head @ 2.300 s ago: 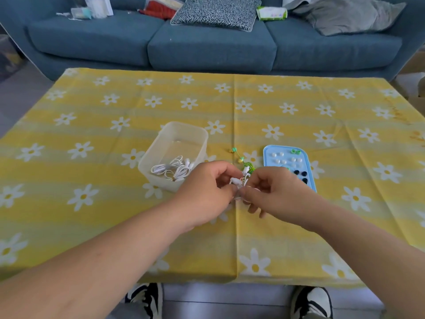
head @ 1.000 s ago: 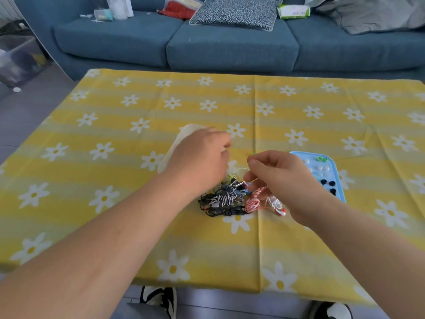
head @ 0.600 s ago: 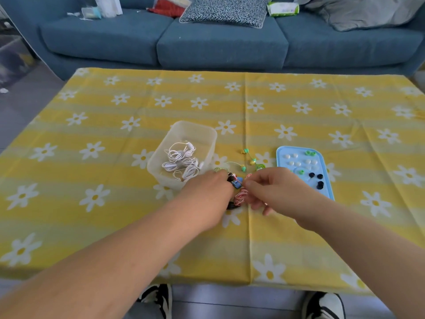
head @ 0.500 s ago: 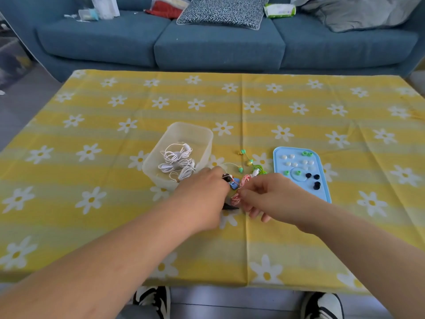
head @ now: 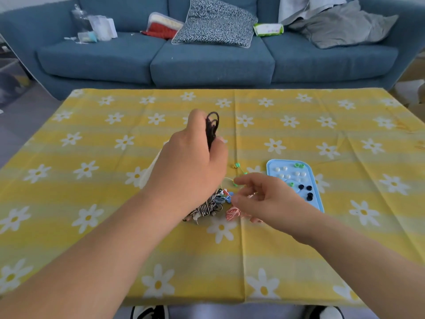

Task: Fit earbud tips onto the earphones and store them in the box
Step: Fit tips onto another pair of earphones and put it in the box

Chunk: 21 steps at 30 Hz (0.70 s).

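1. Nearest me, both forearms reach in over the front edge of the tabletop [head: 92,226], which is covered by a yellow daisy cloth.
2. A pile [head: 207,207] of coiled earphones lies at centre, with a pink coil [head: 232,212] at its right edge. I judge this is stock awaiting tips, bunched where both hands can reach it.
3. The right hand [head: 266,200] hovers low, just right of the pile and over the pink coil. Its fingers are loosely curled, thumb and forefinger apart. I cannot tell whether it grips any cable.
4. The tray [head: 317,200] sits just beyond the right hand and carries white, green and black tips [head: 277,169]. I judge it is placed on that side so the right hand picks from it.
5. Green earphones [head: 237,165] lie on the cloth between the tray and the left hand.
6. The left hand [head: 190,164] is raised above the pile, fingers clamped on the black earphones [head: 212,125], whose loops stand above the fist. I judge they are lifted clear to separate them for fitting.
7. Of the box [head: 149,173], only a pale sliver shows behind the left wrist. Its contents are hidden.
8. A sofa [head: 207,63] stands farthest back.
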Each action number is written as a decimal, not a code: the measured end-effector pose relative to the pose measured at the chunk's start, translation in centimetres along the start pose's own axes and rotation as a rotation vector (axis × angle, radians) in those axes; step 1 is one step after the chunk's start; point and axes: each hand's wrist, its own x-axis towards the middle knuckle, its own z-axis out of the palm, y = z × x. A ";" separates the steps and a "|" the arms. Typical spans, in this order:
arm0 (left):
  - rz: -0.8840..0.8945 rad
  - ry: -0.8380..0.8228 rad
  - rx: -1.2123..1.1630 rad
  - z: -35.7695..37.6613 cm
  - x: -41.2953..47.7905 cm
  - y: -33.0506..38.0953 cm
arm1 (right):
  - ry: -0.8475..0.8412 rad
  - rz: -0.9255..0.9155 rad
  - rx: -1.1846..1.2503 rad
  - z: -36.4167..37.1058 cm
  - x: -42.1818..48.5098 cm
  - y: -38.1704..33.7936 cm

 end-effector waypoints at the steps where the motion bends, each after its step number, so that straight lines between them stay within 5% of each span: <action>1: -0.103 -0.008 -0.173 0.1 0.2 0.6 | -0.002 -0.007 0.089 -0.1 0.0 -0.2; 5: -0.478 -0.107 -0.708 1.2 0.3 2.6 | -0.108 -0.062 0.461 -1.4 -0.2 -0.9; 9: -0.562 -0.136 -0.919 2.3 0.6 3.0 | -0.205 -0.020 0.668 -2.8 -1.0 -1.2; 15: -0.581 -0.167 -0.845 3.4 0.5 2.3 | -0.087 0.034 0.832 -5.1 -1.9 -0.4; 21: -0.461 -0.606 -0.683 4.6 -0.7 2.5 | -0.003 0.020 0.595 -6.6 -2.9 1.3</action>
